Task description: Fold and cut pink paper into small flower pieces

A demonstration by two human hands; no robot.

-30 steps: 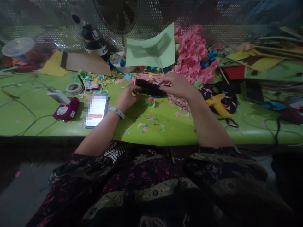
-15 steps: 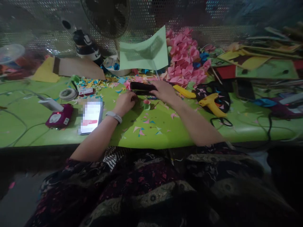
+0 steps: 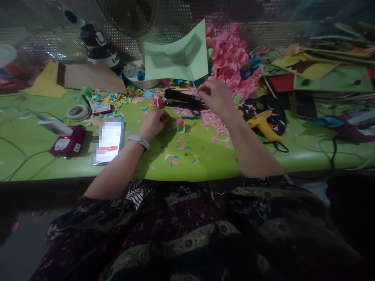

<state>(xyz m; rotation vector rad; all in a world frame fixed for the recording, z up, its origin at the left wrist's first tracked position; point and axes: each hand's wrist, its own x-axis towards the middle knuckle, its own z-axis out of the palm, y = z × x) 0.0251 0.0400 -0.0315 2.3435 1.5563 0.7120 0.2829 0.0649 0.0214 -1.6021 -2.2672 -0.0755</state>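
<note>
My left hand (image 3: pixel 154 123), with a pale band on its wrist, rests on the green table with fingers curled together. Anything inside its fingers is hidden. Just right of it lie a small pink-and-green folded paper flower (image 3: pixel 180 125) and loose paper scraps. A black stapler (image 3: pixel 183 98) lies ahead, between my hands, with neither hand gripping it. My right hand (image 3: pixel 216 97) hovers at the stapler's right end, fingers loosely bent and apart, nothing visible between them. It is close to a thin stick under a propped pale green sheet (image 3: pixel 175 64) and a heap of pink folded paper flowers (image 3: pixel 228 58).
A lit phone (image 3: pixel 109 141), a purple power adapter (image 3: pixel 68 141) and a tape roll (image 3: pixel 78 112) are on the left. To the right lie a yellow glue gun (image 3: pixel 265 125), black scissors (image 3: pixel 277 146) and a dark phone (image 3: pixel 305 105). A fan (image 3: pixel 127 15) stands behind.
My right hand has let go of the stapler and moved up and to the right. The stapler now lies on the table. My left hand has drawn slightly away from it.
</note>
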